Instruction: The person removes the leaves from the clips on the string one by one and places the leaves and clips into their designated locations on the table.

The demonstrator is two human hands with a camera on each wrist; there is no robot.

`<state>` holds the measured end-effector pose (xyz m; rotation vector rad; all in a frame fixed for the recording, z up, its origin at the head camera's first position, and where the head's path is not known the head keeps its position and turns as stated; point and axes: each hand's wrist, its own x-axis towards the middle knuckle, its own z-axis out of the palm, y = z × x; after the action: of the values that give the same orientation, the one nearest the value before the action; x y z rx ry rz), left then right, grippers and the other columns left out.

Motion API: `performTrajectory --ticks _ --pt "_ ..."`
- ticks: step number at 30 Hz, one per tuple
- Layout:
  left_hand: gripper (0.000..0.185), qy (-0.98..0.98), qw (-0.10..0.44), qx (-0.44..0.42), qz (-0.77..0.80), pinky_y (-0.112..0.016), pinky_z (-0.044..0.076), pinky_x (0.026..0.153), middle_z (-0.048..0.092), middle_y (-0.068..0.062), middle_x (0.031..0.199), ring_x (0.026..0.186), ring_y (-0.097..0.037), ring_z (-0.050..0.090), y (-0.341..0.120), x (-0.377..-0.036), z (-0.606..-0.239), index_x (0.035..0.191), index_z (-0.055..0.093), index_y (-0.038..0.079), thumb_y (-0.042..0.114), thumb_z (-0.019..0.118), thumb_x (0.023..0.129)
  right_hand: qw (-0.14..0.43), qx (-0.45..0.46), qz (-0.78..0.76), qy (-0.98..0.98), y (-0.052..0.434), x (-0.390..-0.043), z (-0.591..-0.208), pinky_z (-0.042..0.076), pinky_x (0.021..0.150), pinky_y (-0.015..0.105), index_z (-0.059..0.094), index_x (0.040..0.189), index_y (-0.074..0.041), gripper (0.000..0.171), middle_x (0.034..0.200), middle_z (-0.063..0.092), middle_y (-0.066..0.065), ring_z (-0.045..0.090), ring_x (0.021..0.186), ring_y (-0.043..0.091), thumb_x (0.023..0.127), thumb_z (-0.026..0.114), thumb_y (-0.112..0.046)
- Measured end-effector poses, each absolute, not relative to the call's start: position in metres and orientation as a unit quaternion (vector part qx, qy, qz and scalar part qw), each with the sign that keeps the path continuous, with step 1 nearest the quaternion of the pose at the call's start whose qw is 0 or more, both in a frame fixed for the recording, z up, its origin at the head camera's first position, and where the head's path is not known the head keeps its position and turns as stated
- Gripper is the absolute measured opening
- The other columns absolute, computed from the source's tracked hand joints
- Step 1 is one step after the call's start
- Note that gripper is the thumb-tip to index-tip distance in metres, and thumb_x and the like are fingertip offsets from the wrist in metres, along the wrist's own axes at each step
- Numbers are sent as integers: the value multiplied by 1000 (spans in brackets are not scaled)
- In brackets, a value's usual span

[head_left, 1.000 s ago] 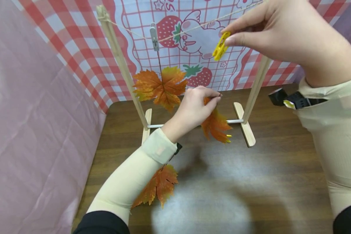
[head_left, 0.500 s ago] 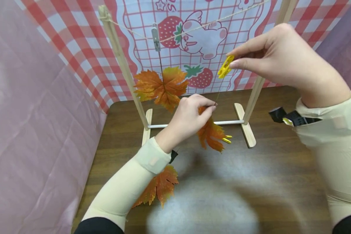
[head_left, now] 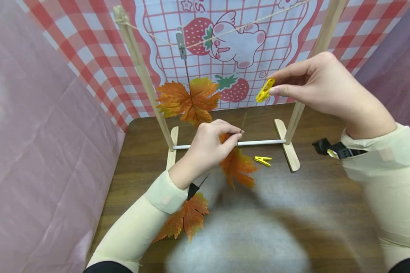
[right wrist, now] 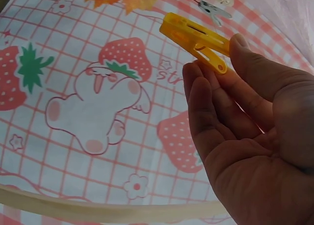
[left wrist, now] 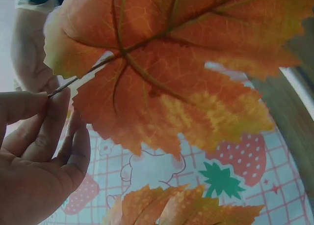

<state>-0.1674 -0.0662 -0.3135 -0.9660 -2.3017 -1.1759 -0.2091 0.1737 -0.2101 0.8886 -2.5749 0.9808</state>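
Observation:
My left hand (head_left: 213, 142) pinches the thin stem of an orange maple leaf (head_left: 240, 168), whose blade hangs below the fingers; the left wrist view shows this leaf (left wrist: 171, 63) broadly, its stem between thumb and fingertips. My right hand (head_left: 328, 85) pinches a yellow clothespin (head_left: 265, 90) up and to the right of the stem, apart from it. In the right wrist view the clothespin (right wrist: 196, 38) sits between thumb and fingers. Behind, a grey clothespin (head_left: 180, 43) on the string (head_left: 249, 24) holds another maple leaf (head_left: 190, 100) by its stem.
A wooden frame with a left post (head_left: 141, 72), a right post (head_left: 322, 34) and a white crossbar (head_left: 261, 143) stands on the wooden table (head_left: 246, 235). A second yellow clothespin (head_left: 262, 160) lies near the crossbar. Another leaf (head_left: 188, 218) lies beside my left forearm.
Both hands have come down: the left one moves lower and leftward with its leaf, and the right one lowers the yellow clothespin. The clothespin on the table is now uncovered.

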Motion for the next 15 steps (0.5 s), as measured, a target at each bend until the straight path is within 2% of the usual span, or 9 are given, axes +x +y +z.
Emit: performTrajectory --ticks 4,9,15 --pt "10 -823 164 -330 -432 -19 42 57 63 10 88 79 2 54 -74 -161 -315 90 72 12 16 63 86 104 296 365 -877 174 -210 -218 46 54 18 72 96 -13 20 82 68 1 63 66 14 76 74 -18" --pt "10 -830 165 -324 -423 -20 40 55 63 9 88 78 2 54 -83 -156 -316 90 71 11 14 63 85 100 287 363 -881 175 -210 -227 45 54 19 72 95 -17 23 84 67 -1 62 69 14 73 77 -22" --pt "10 -840 144 -308 -423 -23 41 54 63 9 89 74 0 55 -94 -153 -318 91 71 11 14 63 86 70 270 388 -878 175 -209 -242 46 55 20 72 96 -17 26 84 68 0 63 72 16 71 77 -24"
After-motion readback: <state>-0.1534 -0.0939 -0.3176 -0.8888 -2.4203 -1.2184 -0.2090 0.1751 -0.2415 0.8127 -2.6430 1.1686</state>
